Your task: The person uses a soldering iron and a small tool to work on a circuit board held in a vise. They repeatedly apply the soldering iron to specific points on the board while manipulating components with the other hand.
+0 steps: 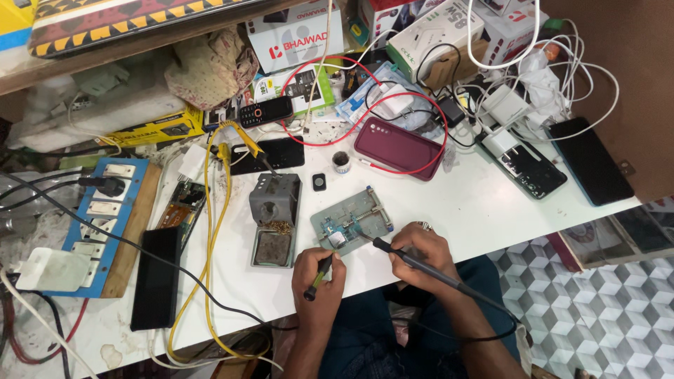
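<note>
The person sat at the near edge of a white table (449,210), both hands low over a small circuit board (337,231) clamped in a grey metal holder (354,217). The left hand (317,277) was closed around a thin tool with a black and yellowish handle (317,276), its tip pointing toward the near left corner of the board. The right hand (419,251) gripped a soldering iron (414,264) like a pen, its dark handle running back to the near right and its tip resting at the board, just beside the left hand's tool. The board lay near the middle of the table, close to the near edge.

Just left of the holder stood a grey soldering stand (274,217) with a sponge tray. Farther left lay a black phone (156,277) face down, and beyond it a blue switchboard (105,217). A yellow cable (214,238) looped between them. On the far side rested a maroon phone case (397,149) ringed by a red wire (428,112), and a small keypad phone (265,111). Two dark phones (590,160) lay far right among white chargers (502,105).
</note>
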